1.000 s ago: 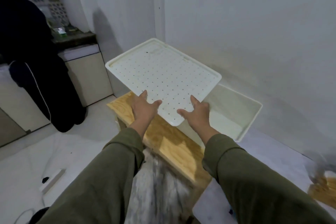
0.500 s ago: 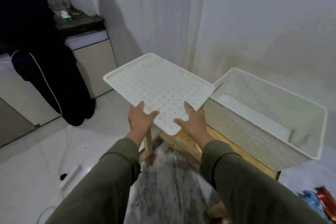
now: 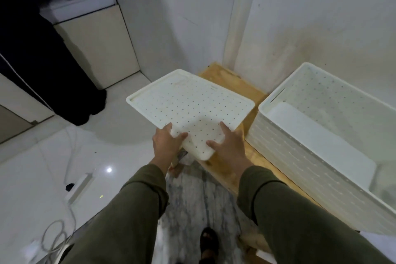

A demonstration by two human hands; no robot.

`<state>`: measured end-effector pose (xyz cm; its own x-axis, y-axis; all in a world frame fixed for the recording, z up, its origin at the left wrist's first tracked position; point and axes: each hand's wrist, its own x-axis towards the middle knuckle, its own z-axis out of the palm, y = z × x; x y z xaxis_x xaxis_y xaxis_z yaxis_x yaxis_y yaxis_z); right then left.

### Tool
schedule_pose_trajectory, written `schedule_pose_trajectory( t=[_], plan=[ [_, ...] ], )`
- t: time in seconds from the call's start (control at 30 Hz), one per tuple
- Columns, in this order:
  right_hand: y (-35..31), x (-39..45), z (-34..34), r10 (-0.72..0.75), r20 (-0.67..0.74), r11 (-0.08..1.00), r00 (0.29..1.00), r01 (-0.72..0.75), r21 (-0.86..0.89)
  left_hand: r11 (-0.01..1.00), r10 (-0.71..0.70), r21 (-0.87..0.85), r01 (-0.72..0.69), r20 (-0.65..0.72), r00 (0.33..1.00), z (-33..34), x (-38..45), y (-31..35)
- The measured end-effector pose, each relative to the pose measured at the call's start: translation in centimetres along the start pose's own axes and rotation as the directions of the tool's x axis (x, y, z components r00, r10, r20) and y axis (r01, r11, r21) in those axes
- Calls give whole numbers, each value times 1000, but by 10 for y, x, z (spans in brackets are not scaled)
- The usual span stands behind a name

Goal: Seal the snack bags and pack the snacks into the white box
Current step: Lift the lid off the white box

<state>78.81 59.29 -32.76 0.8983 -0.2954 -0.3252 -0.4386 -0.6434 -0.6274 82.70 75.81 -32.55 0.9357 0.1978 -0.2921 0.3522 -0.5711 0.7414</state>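
Observation:
Both hands hold a flat white perforated lid (image 3: 188, 105) by its near corner. My left hand (image 3: 166, 144) grips the left edge and my right hand (image 3: 229, 146) grips the near right edge. The lid hangs over the left end of a wooden bench (image 3: 237, 83), partly past its edge. To the right stands the white box (image 3: 300, 169), open on top, with dotted walls and nothing visible inside it. No snack bags are in view.
A white wall and corner post rise right behind the bench. On the glossy floor to the left lie a white power strip (image 3: 79, 186) and a coiled cable (image 3: 53, 240). A dark hanging garment (image 3: 42, 66) and a low cabinet (image 3: 100, 43) stand at the back left.
The lid has come down and to the left of the box, from raised in front of the wall to low over the bench's left end. The box now shows fully uncovered.

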Motion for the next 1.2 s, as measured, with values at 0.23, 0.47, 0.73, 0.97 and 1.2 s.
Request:
schedule_pose_trajectory(
  t=[0.23,0.47,0.73,0.97,1.2],
  plan=[
    [33,27,13,116,25,992,993,-114,-58,991,34,126,-46,94,995,41,28,-6],
    [36,21,2,29,-26,919,999,-36,-394,828,141,512,-229,204,969,47,21,-3],
    [25,-39,-14,20,-46,901,999,-38,-431,689,259,527,-498,462,848,25,-33,22],
    [34,-139,-43,101,-191,909,976,-168,-381,564,351,497,-660,579,736,-3,-105,37],
    [79,-238,-112,232,-397,899,888,-351,-260,411,488,366,-835,685,540,20,-192,89]
  ],
)
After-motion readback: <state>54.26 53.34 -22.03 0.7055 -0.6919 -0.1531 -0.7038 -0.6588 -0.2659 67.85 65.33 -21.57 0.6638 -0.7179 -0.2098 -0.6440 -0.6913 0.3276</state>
